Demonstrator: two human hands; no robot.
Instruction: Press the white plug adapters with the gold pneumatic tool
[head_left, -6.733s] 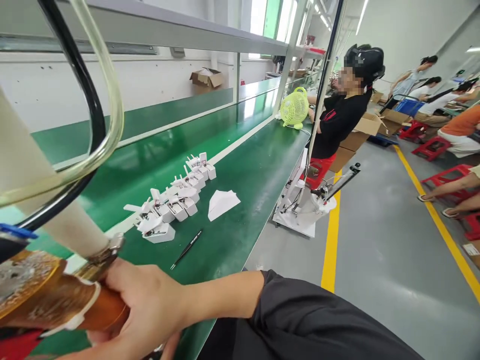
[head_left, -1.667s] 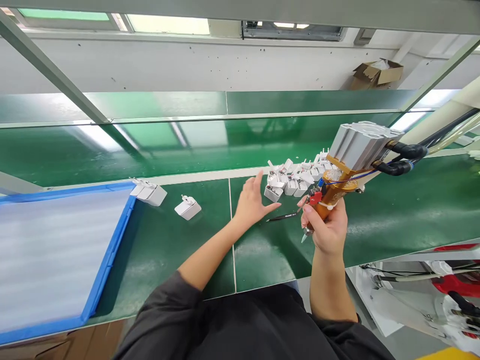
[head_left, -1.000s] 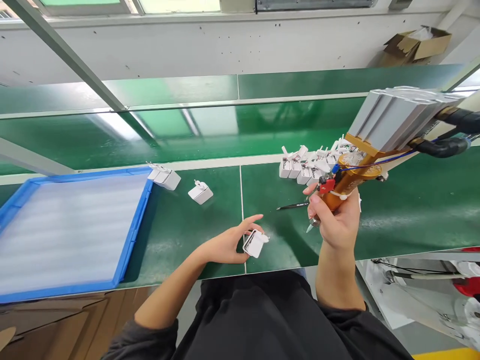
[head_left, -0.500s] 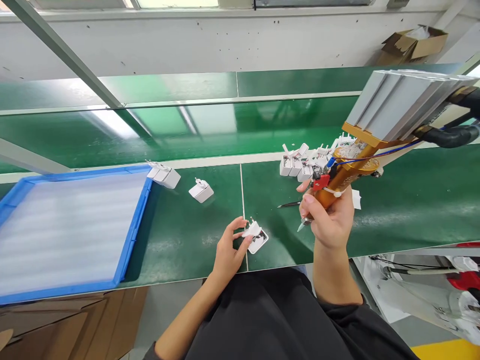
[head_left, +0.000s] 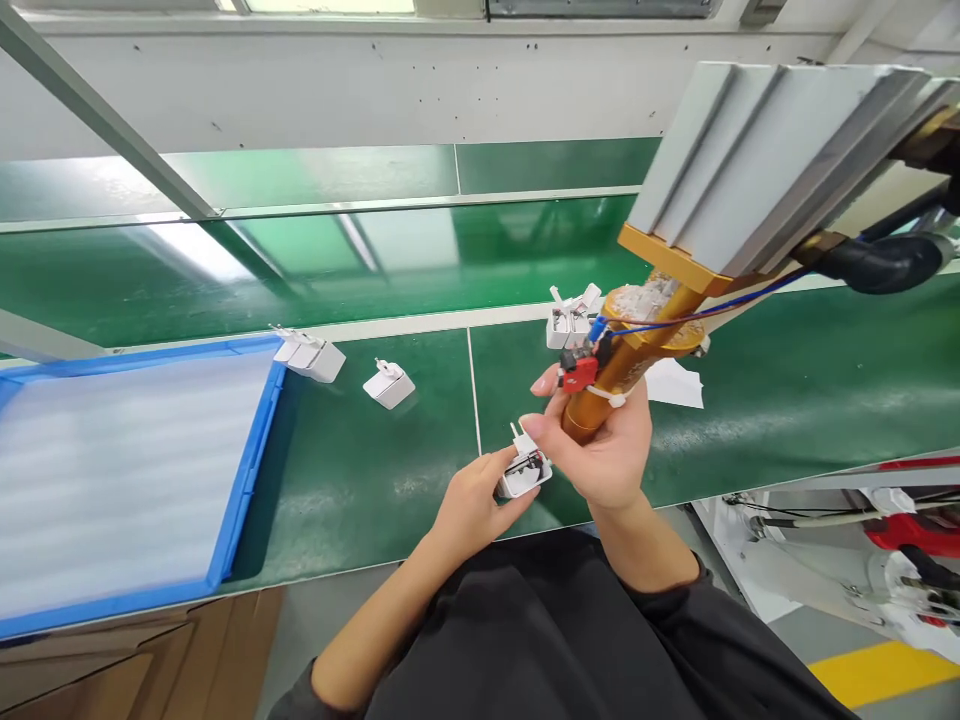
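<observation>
Head view: left hand (head_left: 471, 503), one, fingers and thumb closed round the sides of a small white housing (head_left: 526, 480), open face up, dark parts inside, a pinned plug piece at its far edge; located near the front of the green bench (head_left: 375, 460), just right of the seam, whether resting or slightly raised not certain. Right hand (head_left: 611, 460), one, fingers wrapped round the orange barrel of a dispensing tool (head_left: 598, 405), tilted, lower end hidden by the hand; thumb beside the housing, contact not possible to tell. Fitted to the tool: ribbed silver cylinder (head_left: 750, 160), red switch (head_left: 579, 376), blue wire (head_left: 724, 312), black hose (head_left: 877, 262). Behind the tool, a cluster of white units (head_left: 559, 328), partly covered. Beside it, right, white paper (head_left: 676, 384), flat. To the left, one lone white unit (head_left: 390, 388), plug upward; farther left, a short row of units (head_left: 319, 360) at the corner of a blue-rimmed tray (head_left: 244, 480), whitish inside. Below the tray, brown cardboard (head_left: 217, 650).
</observation>
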